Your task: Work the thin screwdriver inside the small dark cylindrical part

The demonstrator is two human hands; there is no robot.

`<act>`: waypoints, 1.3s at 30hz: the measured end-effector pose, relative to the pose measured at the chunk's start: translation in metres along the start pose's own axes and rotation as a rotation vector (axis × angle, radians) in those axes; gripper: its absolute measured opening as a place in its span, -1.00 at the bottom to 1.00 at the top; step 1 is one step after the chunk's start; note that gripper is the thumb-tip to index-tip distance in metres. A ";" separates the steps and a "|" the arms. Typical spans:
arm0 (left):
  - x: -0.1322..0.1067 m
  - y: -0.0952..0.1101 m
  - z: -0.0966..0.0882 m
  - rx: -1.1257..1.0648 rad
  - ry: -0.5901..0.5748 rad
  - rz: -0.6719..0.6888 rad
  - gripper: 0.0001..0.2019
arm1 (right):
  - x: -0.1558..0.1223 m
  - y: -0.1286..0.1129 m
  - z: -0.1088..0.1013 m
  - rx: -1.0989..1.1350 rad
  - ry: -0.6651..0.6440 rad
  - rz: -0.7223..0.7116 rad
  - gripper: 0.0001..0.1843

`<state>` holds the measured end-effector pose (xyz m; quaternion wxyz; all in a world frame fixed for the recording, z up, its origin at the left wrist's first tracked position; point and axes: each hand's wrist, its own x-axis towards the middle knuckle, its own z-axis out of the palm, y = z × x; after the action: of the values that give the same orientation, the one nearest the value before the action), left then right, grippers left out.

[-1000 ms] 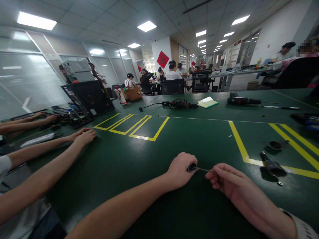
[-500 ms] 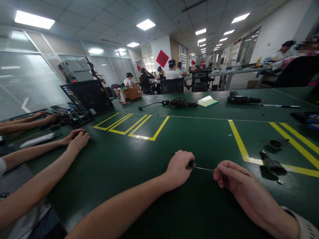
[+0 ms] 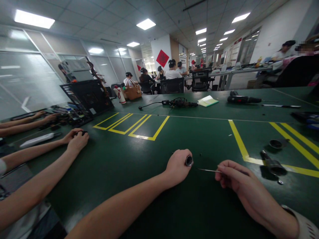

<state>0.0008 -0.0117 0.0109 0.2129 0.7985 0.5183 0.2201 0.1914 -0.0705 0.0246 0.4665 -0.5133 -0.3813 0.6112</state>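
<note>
One narrow gap parts my hands: my left hand is wrapped around a hollow metal part, its round mouth facing me and rightward, and my right hand pinches a thin rod. The rod's long axis runs nearly sideways between them, free tip (touching nothing that I can see) aimed left, just short of the mouth and slightly lower in view.

Rod withdrawn: its tip, at the mouth of the tube 0.5 s ago, is now clear of it — just beside. Right hand and left hand farther apart than 1.0 s ago. 1 dark speck now visible on the table — beyond the rod tip. Co-worker's hands shifted left since 1.0 s ago.
</note>
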 end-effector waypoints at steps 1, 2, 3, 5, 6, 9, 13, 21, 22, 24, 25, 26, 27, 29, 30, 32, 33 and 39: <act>0.000 0.001 -0.001 -0.014 0.000 0.001 -0.98 | 0.000 0.000 -0.001 0.006 0.009 -0.008 -0.77; 0.000 0.001 -0.002 -0.027 0.000 0.001 -0.97 | 0.001 0.000 -0.002 0.009 0.023 -0.024 -0.77; -0.001 0.002 -0.002 -0.039 0.005 -0.005 -0.95 | 0.001 -0.001 -0.003 0.002 0.039 -0.047 -0.77; -0.002 0.002 -0.002 -0.070 0.035 -0.040 -0.91 | 0.003 -0.006 -0.006 -0.057 0.074 -0.123 -0.76; -0.002 0.001 -0.002 -0.094 0.062 -0.065 -0.90 | 0.004 -0.009 -0.007 -0.113 0.080 -0.170 -0.73; 0.000 -0.002 0.002 -0.169 0.186 -0.131 -0.90 | 0.010 -0.017 -0.008 -0.402 0.031 -0.334 -0.67; 0.003 -0.006 0.005 -0.217 0.338 -0.154 -0.87 | 0.034 -0.016 -0.002 -0.733 -0.096 -0.505 -0.84; 0.002 -0.006 0.002 -0.241 0.357 -0.145 -0.83 | 0.082 -0.010 0.021 -0.851 -0.270 -0.591 -0.91; 0.002 -0.007 0.002 -0.249 0.360 -0.147 -0.83 | 0.076 -0.008 0.021 -0.867 -0.299 -0.593 -0.90; 0.002 -0.006 0.003 -0.264 0.372 -0.152 -0.84 | 0.055 -0.003 0.016 -0.894 -0.352 -0.595 -0.87; 0.002 -0.006 0.003 -0.274 0.376 -0.154 -0.84 | 0.041 0.000 0.013 -0.905 -0.377 -0.588 -0.85; 0.002 -0.005 0.003 -0.285 0.378 -0.155 -0.83 | 0.027 0.003 0.010 -0.918 -0.401 -0.581 -0.82; 0.002 -0.004 0.003 -0.296 0.373 -0.156 -0.81 | 0.013 0.005 0.007 -0.937 -0.429 -0.566 -0.80; 0.002 -0.003 0.003 -0.314 0.341 -0.156 -0.78 | -0.008 0.009 0.003 -0.945 -0.431 -0.512 -0.77; 0.002 -0.002 0.003 -0.318 0.318 -0.153 -0.77 | -0.015 0.010 0.001 -0.936 -0.418 -0.491 -0.75; 0.001 -0.002 0.003 -0.327 0.270 -0.135 -0.76 | -0.021 0.012 -0.003 -0.900 -0.395 -0.443 -0.72; 0.001 -0.002 0.003 -0.331 0.251 -0.121 -0.76 | -0.021 0.013 -0.006 -0.871 -0.376 -0.421 -0.70; 0.001 -0.005 -0.001 -0.310 0.218 0.012 -0.79 | -0.014 0.002 -0.017 -0.659 -0.149 -0.404 -0.67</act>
<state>-0.0031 -0.0091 0.0092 0.2745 0.7307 0.4935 0.3837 0.2077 -0.0850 0.0231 0.3587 -0.5043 -0.6832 0.3875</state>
